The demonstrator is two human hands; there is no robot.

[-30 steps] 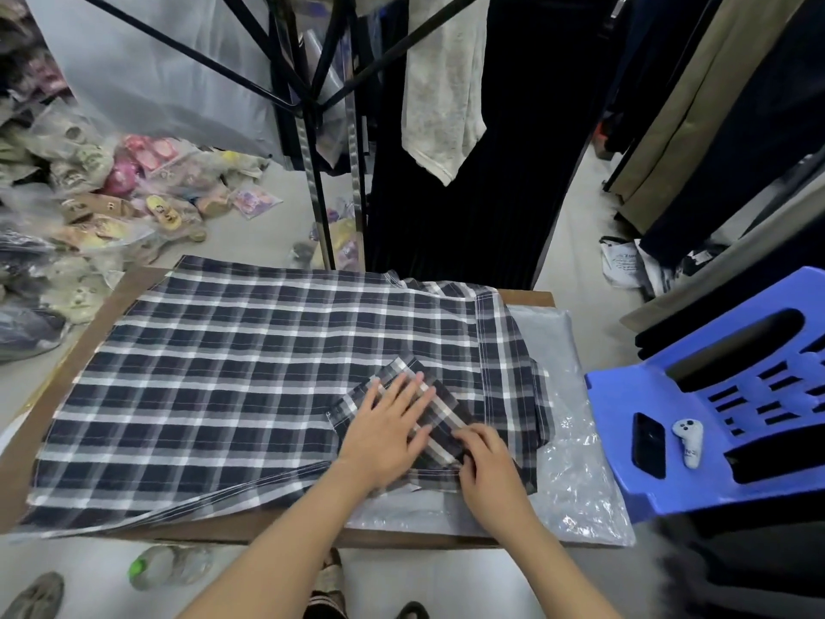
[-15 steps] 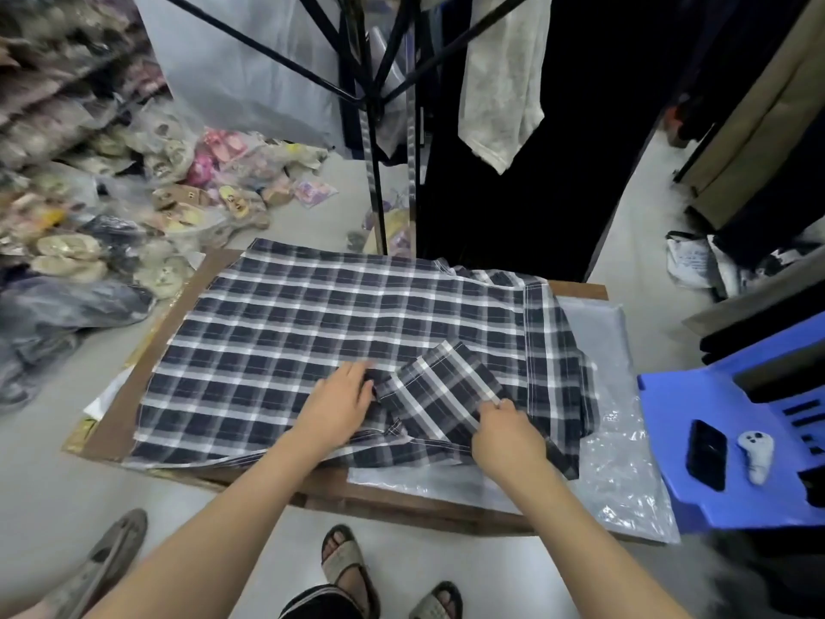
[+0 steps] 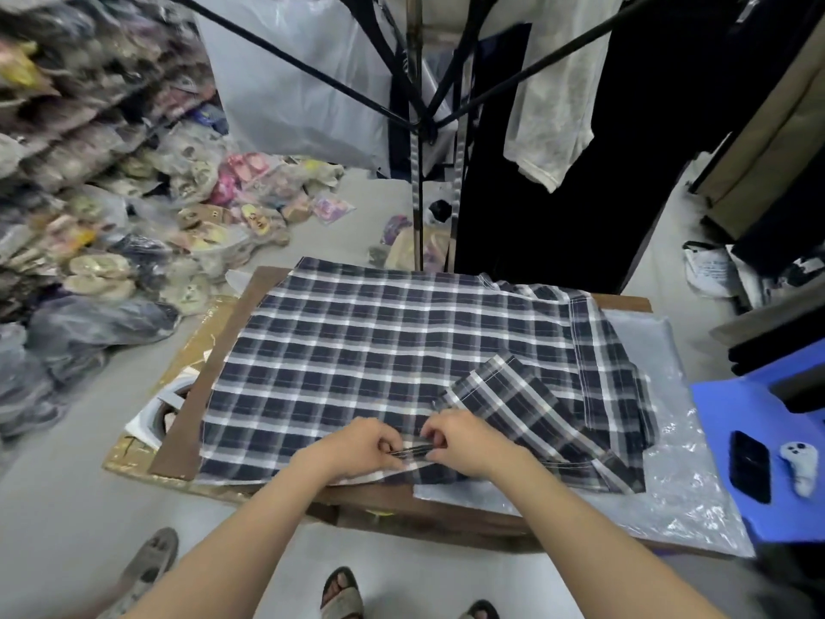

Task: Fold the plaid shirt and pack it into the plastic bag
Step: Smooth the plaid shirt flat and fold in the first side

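The dark blue and white plaid shirt [image 3: 379, 350] lies spread flat on a low brown board [image 3: 178, 435]. One sleeve [image 3: 522, 404] is folded diagonally across its right part. My left hand [image 3: 357, 449] and my right hand [image 3: 464, 440] sit close together at the shirt's near edge, each pinching the hem between fingers and thumb. The clear plastic bag [image 3: 669, 475] lies flat under and beside the shirt's right side.
A blue plastic stool [image 3: 732, 408] at the right carries a black phone [image 3: 750, 466] and a white controller [image 3: 801, 466]. Bagged slippers [image 3: 134, 243] pile up at the left. A black clothes rack [image 3: 417, 172] with hanging garments stands behind the board. Sandalled feet show below.
Both hands left the folded sleeve and came together at the shirt's near hem, closing on it. The camera view shifted left and back.
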